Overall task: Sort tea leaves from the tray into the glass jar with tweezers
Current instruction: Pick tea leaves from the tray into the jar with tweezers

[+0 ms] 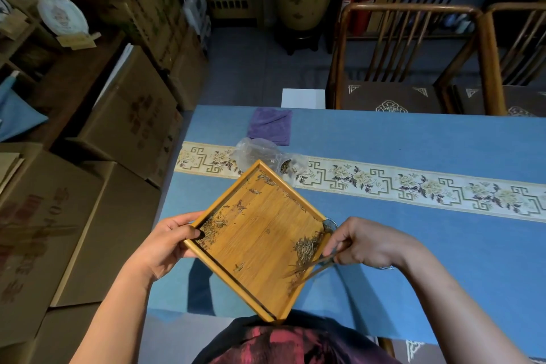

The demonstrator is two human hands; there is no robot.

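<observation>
A square bamboo tray [260,233] is lifted off the blue table and turned like a diamond. My left hand [170,241] grips its left corner, thumb inside the rim. My right hand [362,242] pinches wooden tweezers [317,266] whose tips lie in a pile of dry tea leaves [305,247] at the tray's right corner. A smaller clump of leaves [212,227] sits near my left thumb. The glass jar [330,224] shows only as a sliver of rim under the tray's right corner, mostly hidden by the tray and my right hand.
A crumpled clear plastic bag [266,154] with some leaves lies on the patterned runner [413,183] beyond the tray. A folded purple cloth [270,125] is at the far edge. Wooden chairs [407,62] stand behind the table, cardboard boxes [88,171] to the left.
</observation>
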